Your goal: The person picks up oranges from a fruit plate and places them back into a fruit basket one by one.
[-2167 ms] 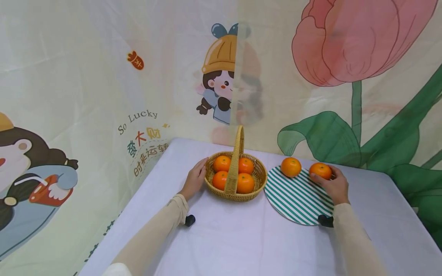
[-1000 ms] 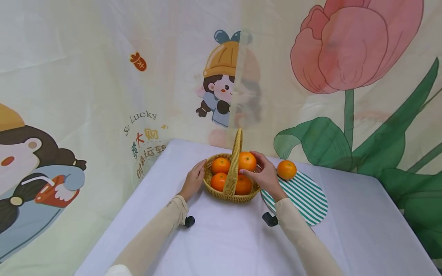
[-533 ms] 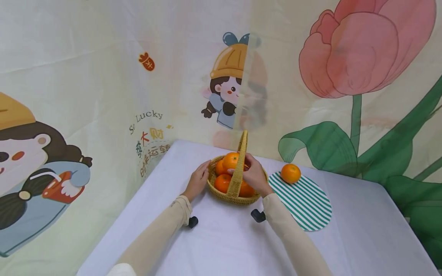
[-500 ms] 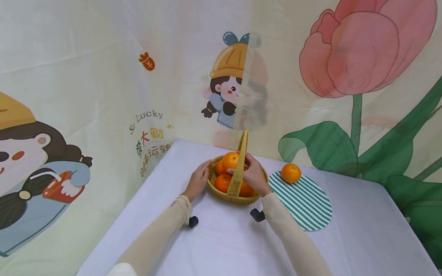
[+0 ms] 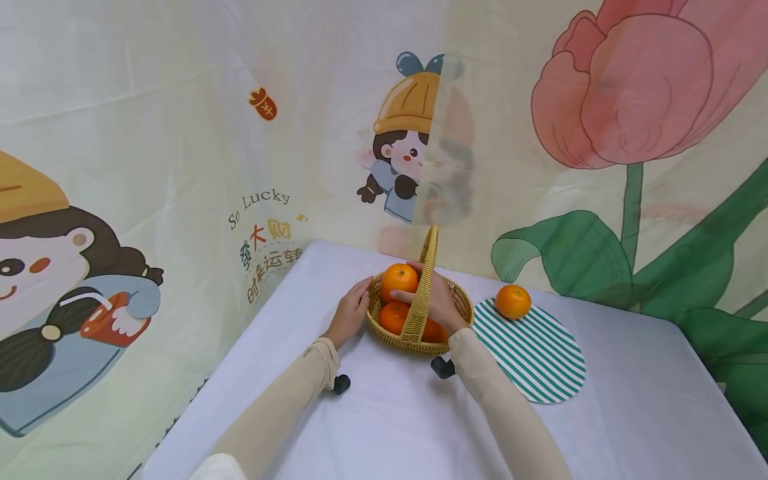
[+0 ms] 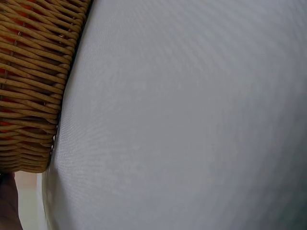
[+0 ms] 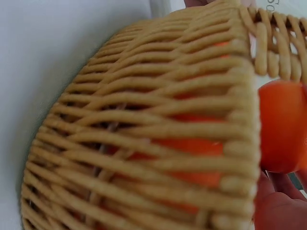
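A woven wicker basket with an arched handle stands on the table, holding several mandarins. My left hand rests its fairly straight fingers along the basket's left side; a finger shows under the rim in the left wrist view. Reaching in beneath the handle from the right, my right hand grips a mandarin at the basket's back left, its thumb on the near side. That mandarin sits above the others, and the handle hides part of the hand. In the right wrist view, basket weave covers most of the frame.
A round green-and-white striped placemat lies right of the basket, one mandarin on its back edge. A white cloth covers the table. Printed curtains hang behind and to the left.
My right hand has taken a mandarin off the striped placemat, carried it left over the basket, and moved it past the handle to the back left. My left hand has stayed at the basket.
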A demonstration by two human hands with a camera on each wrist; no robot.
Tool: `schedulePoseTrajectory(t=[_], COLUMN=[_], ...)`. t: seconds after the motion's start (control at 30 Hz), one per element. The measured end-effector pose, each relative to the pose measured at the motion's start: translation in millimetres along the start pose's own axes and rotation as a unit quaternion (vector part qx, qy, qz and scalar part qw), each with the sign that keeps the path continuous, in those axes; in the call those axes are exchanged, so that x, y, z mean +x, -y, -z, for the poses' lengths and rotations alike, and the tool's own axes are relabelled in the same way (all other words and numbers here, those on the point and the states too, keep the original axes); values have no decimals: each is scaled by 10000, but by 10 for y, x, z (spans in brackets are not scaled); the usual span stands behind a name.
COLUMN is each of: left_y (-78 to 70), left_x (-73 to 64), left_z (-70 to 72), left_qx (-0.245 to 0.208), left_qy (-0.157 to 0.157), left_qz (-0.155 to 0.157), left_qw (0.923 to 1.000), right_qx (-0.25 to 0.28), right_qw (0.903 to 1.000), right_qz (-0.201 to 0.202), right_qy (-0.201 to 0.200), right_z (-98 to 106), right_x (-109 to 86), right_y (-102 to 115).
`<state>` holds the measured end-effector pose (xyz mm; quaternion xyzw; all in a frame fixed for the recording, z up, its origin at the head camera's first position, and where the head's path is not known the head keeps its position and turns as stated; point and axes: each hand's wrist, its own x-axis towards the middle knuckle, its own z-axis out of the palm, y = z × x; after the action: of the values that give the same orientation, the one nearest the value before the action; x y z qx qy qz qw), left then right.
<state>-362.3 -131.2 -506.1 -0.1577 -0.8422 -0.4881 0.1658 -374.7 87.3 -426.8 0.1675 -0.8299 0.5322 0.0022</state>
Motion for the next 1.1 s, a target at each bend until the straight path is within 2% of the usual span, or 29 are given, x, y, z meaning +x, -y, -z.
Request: schedulePoseTrajectory(t=[0.17,0.37,0.5,0.8,1.1], left_y=[15,14,8,59,42], left_x=[5,2,-3,4,8], left_z=[-21,-22,-33,-35,-31], left_qx=[43,35,41,0,-1], left_qy=[-47,-25,16,-59,-92], left_qz=[-51,108,209,9,70], left_qw=[10000,9999,9998,10000,9999], right_qx=[10,44,64,469,310], right_qw=[9999,9992,9995,9989,9993], right_qz=[-172,-372,-281,-47,181], right_qy=[-12,-104,-118,14,-90], right_z=[52,77,93,161,172], right_x=[-25,-39,-47,-98,-140], right_y=[-59,-135,-162,-189,-219])
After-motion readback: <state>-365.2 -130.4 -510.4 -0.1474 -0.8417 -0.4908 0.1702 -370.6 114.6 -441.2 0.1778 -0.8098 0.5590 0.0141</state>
